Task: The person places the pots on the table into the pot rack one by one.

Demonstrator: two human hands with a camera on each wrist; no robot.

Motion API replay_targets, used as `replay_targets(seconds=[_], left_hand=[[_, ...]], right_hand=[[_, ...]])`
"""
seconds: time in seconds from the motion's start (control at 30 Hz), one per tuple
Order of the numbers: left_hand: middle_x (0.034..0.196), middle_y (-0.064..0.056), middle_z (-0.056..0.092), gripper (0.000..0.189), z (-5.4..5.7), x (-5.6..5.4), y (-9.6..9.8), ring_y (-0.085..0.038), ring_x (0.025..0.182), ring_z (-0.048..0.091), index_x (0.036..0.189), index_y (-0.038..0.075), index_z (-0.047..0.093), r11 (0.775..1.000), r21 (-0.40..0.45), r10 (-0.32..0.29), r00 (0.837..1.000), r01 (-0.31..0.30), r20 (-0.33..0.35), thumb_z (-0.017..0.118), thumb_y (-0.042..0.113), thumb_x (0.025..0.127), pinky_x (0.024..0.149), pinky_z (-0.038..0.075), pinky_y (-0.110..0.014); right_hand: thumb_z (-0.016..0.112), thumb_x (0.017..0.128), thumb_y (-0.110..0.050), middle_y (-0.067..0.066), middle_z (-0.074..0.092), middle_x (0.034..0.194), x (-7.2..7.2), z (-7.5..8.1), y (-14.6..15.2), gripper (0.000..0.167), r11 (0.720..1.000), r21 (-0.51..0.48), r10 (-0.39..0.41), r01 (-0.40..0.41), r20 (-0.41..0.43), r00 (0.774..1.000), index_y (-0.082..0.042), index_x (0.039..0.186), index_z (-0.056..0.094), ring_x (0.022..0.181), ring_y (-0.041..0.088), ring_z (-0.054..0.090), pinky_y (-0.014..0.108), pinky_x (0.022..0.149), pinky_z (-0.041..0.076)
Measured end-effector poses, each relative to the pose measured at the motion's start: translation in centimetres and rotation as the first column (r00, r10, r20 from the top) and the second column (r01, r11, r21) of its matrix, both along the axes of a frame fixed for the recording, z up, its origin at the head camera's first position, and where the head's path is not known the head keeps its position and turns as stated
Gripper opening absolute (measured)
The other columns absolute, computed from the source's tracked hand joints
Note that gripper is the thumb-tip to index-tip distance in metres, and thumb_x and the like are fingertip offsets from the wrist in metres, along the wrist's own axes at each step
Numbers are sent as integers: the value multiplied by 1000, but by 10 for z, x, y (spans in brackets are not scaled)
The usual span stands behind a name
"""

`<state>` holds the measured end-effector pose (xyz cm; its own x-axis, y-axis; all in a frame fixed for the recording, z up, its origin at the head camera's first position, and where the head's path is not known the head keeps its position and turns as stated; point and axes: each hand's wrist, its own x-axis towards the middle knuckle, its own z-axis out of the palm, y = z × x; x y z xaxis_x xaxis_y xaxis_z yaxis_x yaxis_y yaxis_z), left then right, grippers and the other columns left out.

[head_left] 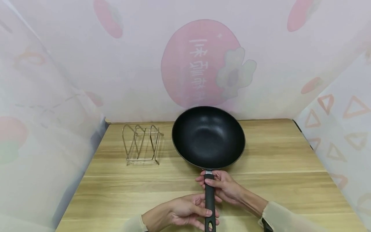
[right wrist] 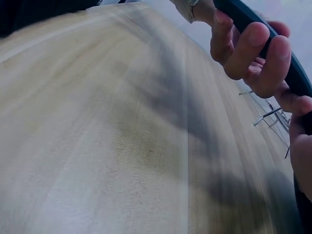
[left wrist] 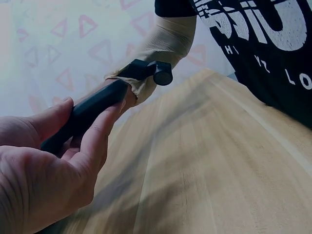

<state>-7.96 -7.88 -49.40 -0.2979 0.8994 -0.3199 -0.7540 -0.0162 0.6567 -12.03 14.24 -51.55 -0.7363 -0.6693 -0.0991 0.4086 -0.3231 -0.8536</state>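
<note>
A black wok (head_left: 208, 137) with a long dark handle (head_left: 210, 193) is in the head view, its bowl at the far side and its inside facing up. My right hand (head_left: 227, 188) grips the handle just below the bowl, thumb on top and fingers underneath. Lower down, near the holed end, my left hand (head_left: 189, 209) holds the same handle between its thumb and fingers. In the left wrist view the handle (left wrist: 92, 109) lies across the left hand (left wrist: 63, 161). Fingers curl under the raised handle (right wrist: 253, 24) in the right wrist view, above shadows on the tabletop.
A metal wire rack (head_left: 142, 145) stands left of the wok on the wooden table (head_left: 121, 193). Pale printed sheets (head_left: 130, 80) enclose the back and both sides of the table. The person's dark printed shirt (left wrist: 263, 44) is close to the table's near edge.
</note>
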Motion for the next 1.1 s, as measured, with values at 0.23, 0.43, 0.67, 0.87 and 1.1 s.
replay_targets(seconds=[0.23,0.43,0.67,0.87,1.1], left_hand=[[125,0,72,43,0,0,-5,-19,117,71,149,15,50,1000,25,7,998,-6,-57,53,-1,109,95,61,-39],[127,-2,73,33,0,1,-6,-23,122,70,140,15,54,997,69,30,995,-23,-96,54,1,109,95,61,-38],[133,-7,71,34,-5,5,-3,-31,131,65,142,12,51,968,243,87,989,-55,-123,58,7,110,103,56,-50],[127,-2,70,41,-2,4,-1,-25,129,66,148,10,50,931,364,103,982,-38,-160,62,18,109,107,49,-63],[123,-1,73,29,5,2,-3,-22,120,70,135,12,56,918,393,138,967,-44,-215,64,19,108,103,55,-58]], right_hand=[[53,109,-1,15,69,134,-3,8,-3,39,1000,-4,24,-25,-116,993,15,142,43,112,15,70,29,101,57],[53,108,0,15,69,134,-7,18,-5,36,999,-27,40,-46,-191,981,14,141,46,112,15,70,30,103,56],[51,107,5,16,70,135,-14,30,-12,31,987,-112,81,-115,-272,959,7,138,51,110,14,71,29,103,55],[54,107,2,14,70,134,-19,44,-17,31,980,-140,93,-142,-307,947,2,138,54,107,13,71,32,113,46],[57,107,0,11,72,131,-24,58,-21,31,972,-168,101,-167,-345,933,1,137,56,105,11,71,29,105,51]])
